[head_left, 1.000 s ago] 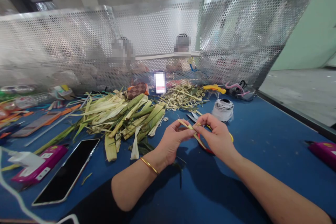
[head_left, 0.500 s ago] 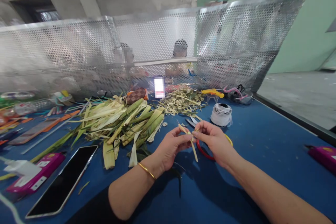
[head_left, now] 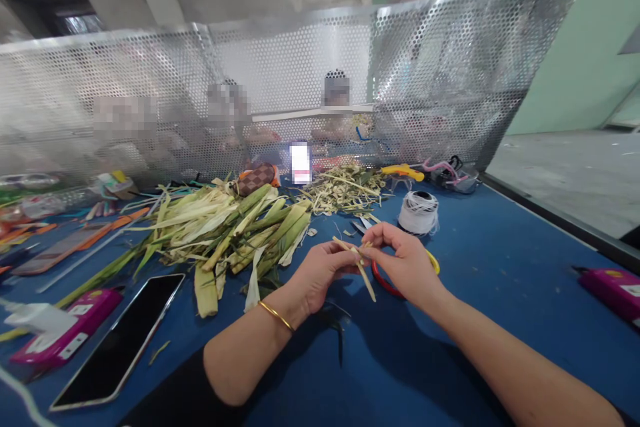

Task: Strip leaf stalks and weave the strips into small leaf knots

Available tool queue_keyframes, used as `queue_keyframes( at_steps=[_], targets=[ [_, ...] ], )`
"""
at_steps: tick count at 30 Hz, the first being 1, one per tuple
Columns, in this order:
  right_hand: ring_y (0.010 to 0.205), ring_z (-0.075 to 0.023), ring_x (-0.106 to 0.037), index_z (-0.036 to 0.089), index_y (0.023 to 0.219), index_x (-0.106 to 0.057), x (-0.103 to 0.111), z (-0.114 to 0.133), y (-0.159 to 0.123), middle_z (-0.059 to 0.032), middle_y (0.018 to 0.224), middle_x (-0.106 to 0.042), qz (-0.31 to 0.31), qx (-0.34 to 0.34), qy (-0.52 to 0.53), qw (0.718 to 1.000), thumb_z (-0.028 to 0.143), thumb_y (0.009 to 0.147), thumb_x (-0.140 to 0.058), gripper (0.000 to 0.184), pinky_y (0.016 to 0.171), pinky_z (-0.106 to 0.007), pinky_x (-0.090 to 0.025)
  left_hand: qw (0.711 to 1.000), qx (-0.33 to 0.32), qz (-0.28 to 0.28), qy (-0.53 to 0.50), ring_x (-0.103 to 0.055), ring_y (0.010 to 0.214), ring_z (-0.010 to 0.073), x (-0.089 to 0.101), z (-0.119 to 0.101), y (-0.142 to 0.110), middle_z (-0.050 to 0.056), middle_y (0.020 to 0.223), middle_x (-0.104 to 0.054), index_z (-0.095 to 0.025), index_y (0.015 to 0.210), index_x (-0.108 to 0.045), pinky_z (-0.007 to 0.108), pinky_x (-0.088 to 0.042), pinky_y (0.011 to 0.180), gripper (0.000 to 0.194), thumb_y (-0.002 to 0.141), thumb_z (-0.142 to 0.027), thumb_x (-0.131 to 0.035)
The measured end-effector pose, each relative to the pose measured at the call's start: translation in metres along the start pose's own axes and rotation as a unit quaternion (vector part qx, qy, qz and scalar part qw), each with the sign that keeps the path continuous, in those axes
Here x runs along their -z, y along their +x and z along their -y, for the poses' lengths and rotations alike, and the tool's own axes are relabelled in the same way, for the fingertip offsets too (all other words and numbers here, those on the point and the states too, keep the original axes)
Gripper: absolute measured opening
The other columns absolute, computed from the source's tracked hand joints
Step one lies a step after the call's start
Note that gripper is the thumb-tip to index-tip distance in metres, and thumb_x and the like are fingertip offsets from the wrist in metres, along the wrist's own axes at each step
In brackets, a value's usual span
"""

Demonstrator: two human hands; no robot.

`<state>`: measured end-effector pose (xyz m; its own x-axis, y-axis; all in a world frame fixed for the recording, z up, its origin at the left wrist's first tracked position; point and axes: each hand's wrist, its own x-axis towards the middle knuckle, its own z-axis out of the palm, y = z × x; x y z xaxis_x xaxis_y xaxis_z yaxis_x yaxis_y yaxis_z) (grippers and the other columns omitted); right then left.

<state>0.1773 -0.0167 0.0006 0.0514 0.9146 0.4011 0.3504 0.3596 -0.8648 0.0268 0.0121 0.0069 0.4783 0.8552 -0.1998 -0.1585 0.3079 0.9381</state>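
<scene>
My left hand [head_left: 320, 272], with a gold bangle on the wrist, pinches a thin pale husk strip [head_left: 367, 281] between thumb and fingers. The strip slants down to the right, with its upper end poking out above the fingers. Fingertips of my right hand [head_left: 403, 257] are closed on the same strip from the right, close against the left fingers. Under the right hand lie scissors [head_left: 387, 281] with red and yellow handles, their blades partly hidden. Left of my hands is a heap of green and pale corn husks [head_left: 235, 227].
White string spool [head_left: 419, 212] stands behind my right hand. Shredded husk scraps [head_left: 345, 190] lie at the back, near a yellow glue gun [head_left: 403, 172]. A phone [head_left: 120, 340] and a magenta power strip [head_left: 70, 327] are at left. A perforated metal screen [head_left: 295, 47] borders the table.
Between one second and half a second ago, the strip's lower end swung to point more steeply down. My hands stay close together, working at the strip; the view shifts slightly.
</scene>
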Motion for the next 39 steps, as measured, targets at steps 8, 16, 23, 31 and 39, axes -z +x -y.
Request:
queue_keyframes(
  at_steps=[8, 16, 23, 31, 39],
  targets=[
    [0.08, -0.0201, -0.062, 0.023, 0.084, -0.066, 0.008, -0.006, 0.0, -0.0035, 0.085, -0.07, 0.011, 0.148, -0.192, 0.97, 0.02, 0.084, -0.054, 0.013, 0.073, -0.034, -0.047, 0.999, -0.022, -0.036, 0.015, -0.061, 0.071, 0.0149, 0.005, 0.002, 0.002, 0.005, 0.072, -0.066, -0.013, 0.068, -0.066, 0.03, -0.05, 0.077, 0.019, 0.056, -0.023, -0.078],
    [0.079, -0.0182, -0.062, 0.023, 0.082, -0.069, 0.02, -0.002, 0.007, -0.0027, 0.082, -0.07, 0.119, 0.169, -0.219, 0.954, 0.02, 0.086, -0.055, 0.015, 0.073, -0.033, -0.046, 0.994, -0.08, -0.028, 0.069, -0.059, 0.061, 0.0118, 0.006, -0.001, 0.002, 0.0, 0.061, -0.064, -0.015, 0.065, -0.062, 0.027, -0.048, 0.071, 0.014, 0.055, -0.015, -0.072],
    [0.071, -0.0146, -0.058, 0.02, 0.076, -0.066, 0.021, -0.002, 0.009, -0.0016, 0.073, -0.066, 0.142, 0.227, -0.223, 0.937, 0.017, 0.087, -0.054, 0.017, 0.068, -0.029, -0.042, 0.996, -0.039, 0.01, 0.075, -0.063, 0.062, 0.0143, 0.011, -0.002, 0.004, 0.002, 0.062, -0.066, -0.014, 0.072, -0.061, 0.031, -0.049, 0.074, 0.029, 0.051, -0.021, -0.08],
    [0.065, -0.0134, -0.055, 0.019, 0.069, -0.062, 0.017, -0.001, 0.007, 0.001, 0.064, -0.062, 0.103, 0.2, -0.22, 0.949, 0.012, 0.081, -0.057, 0.015, 0.064, -0.026, -0.041, 0.997, 0.036, 0.047, 0.05, -0.065, 0.073, 0.0174, 0.014, -0.005, 0.003, 0.007, 0.075, -0.07, -0.012, 0.072, -0.069, 0.031, -0.048, 0.08, 0.03, 0.057, -0.036, -0.078],
    [0.067, -0.0141, -0.056, 0.019, 0.069, -0.062, 0.02, 0.004, 0.007, 0.0001, 0.064, -0.062, 0.116, 0.191, -0.205, 0.953, 0.016, 0.082, -0.056, 0.015, 0.066, -0.027, -0.042, 0.991, 0.019, 0.066, 0.113, -0.066, 0.07, 0.0171, 0.015, -0.006, 0.003, 0.007, 0.069, -0.07, -0.013, 0.071, -0.071, 0.028, -0.047, 0.075, 0.028, 0.062, -0.039, -0.073]
  ],
)
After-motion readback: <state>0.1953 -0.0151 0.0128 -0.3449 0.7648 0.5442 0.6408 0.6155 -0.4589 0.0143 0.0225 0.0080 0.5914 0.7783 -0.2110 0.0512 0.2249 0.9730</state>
